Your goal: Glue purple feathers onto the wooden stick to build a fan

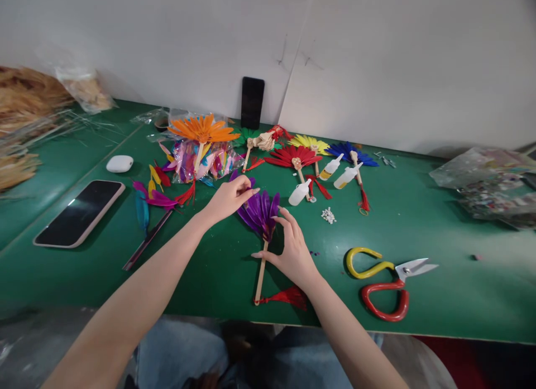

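Note:
A purple feather fan [260,211] with a thin wooden stick handle lies on the green table in front of me, a red tassel [288,297] tied at the handle's lower end. My left hand [230,198] is closed in a pinch at the fan's upper left, by a purple feather that its fingers partly cover. My right hand [293,246] curls around the fan's right side. Its thumb rests on the handle and its fingertips touch the rightmost feathers.
Scissors [400,272] with yellow and red handles lie at right. Behind the fan are glue bottles [298,193], white beads [329,215] and other feather fans, one orange [204,130]. Loose feathers [156,198] and a phone [79,213] lie at left; another phone [252,102] leans on the wall.

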A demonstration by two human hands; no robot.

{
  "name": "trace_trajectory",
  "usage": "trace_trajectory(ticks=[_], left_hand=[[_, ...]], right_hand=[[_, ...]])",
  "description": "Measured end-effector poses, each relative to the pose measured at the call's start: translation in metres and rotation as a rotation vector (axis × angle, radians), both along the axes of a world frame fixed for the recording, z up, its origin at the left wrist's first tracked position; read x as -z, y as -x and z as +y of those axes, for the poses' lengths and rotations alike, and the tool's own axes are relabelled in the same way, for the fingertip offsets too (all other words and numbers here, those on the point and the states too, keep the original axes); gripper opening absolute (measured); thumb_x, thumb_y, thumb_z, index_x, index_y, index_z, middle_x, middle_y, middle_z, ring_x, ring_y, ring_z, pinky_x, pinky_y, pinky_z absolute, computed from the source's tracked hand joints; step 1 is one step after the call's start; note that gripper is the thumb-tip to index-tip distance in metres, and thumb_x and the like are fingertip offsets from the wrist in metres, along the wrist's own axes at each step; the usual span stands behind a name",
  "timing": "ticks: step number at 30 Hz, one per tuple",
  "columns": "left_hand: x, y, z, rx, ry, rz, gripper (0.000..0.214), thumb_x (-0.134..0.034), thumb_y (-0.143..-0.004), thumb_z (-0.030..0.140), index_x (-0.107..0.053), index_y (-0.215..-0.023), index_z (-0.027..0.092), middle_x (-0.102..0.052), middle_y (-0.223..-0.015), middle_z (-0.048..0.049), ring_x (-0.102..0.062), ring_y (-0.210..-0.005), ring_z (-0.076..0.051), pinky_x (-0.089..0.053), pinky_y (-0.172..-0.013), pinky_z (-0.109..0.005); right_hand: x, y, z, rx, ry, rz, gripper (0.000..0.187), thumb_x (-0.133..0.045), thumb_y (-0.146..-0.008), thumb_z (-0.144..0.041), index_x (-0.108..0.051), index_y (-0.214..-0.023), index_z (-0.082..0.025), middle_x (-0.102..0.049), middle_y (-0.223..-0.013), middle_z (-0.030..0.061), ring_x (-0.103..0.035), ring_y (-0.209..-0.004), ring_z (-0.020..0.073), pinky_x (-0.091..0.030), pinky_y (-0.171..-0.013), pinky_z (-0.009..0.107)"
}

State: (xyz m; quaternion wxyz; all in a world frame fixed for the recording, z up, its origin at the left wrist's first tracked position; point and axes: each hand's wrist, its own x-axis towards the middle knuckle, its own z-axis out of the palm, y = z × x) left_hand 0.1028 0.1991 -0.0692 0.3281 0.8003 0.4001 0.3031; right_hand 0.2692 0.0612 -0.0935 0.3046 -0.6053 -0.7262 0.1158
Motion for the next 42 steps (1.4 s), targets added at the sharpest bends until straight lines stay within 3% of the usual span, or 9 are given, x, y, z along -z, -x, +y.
trace_trajectory(ticks=[8,19,31,36,42], left_hand=[[-0.003,-0.009,-0.009,0.020,-0.015,0.020,0.022,-0.048,-0.085,0.038,-0.041,-0.073,0.020,-0.040,-0.053,0.0065,-0.039,-0.045,-0.008,-0.031,-0.047,-0.021],[0.002,-0.014,-0.008,0.078,-0.071,0.083,0.019,-0.047,-0.086,0.037,-0.044,-0.077,0.020,-0.045,-0.060,0.0049,-0.041,-0.050,-0.008,-0.033,-0.051,-0.023],[0.006,-0.020,-0.009,0.108,-0.134,0.169,0.027,-0.048,-0.084,0.046,-0.053,-0.082,0.020,-0.058,-0.075,-0.0006,-0.051,-0.077,-0.017,-0.039,-0.063,-0.026],[0.006,-0.017,-0.007,0.129,-0.097,0.138,0.029,-0.053,-0.080,0.047,-0.059,-0.084,0.019,-0.060,-0.077,-0.0008,-0.052,-0.077,-0.016,-0.039,-0.065,-0.026],[0.007,-0.022,-0.008,0.135,-0.070,0.108,0.019,-0.056,-0.081,0.036,-0.061,-0.085,0.019,-0.060,-0.072,0.0008,-0.051,-0.069,-0.013,-0.039,-0.064,-0.025]], right_hand=[[-0.001,0.000,0.000,-0.004,0.005,-0.012,0.078,-0.067,-0.065,-0.055,-0.036,-0.127,-0.019,-0.035,-0.137,0.0165,-0.029,-0.130,0.0318,-0.034,-0.100,0.051],[-0.001,0.000,0.000,-0.010,0.009,-0.008,0.077,-0.066,-0.066,-0.055,-0.037,-0.126,-0.017,-0.034,-0.137,0.0167,-0.029,-0.130,0.0312,-0.034,-0.102,0.050],[-0.001,0.000,0.000,-0.010,0.025,-0.007,0.073,-0.067,-0.066,-0.054,-0.038,-0.123,-0.017,-0.033,-0.137,0.0172,-0.029,-0.130,0.0303,-0.033,-0.102,0.049],[-0.005,0.001,-0.001,-0.003,0.045,0.086,0.063,-0.071,-0.062,-0.051,-0.042,-0.108,-0.019,-0.033,-0.136,0.0171,-0.030,-0.129,0.0295,-0.035,-0.101,0.047],[-0.010,0.002,-0.002,-0.006,0.093,0.129,0.047,-0.071,-0.064,-0.047,-0.047,-0.095,-0.022,-0.028,-0.139,0.0128,-0.031,-0.129,0.0301,-0.039,-0.098,0.048]])
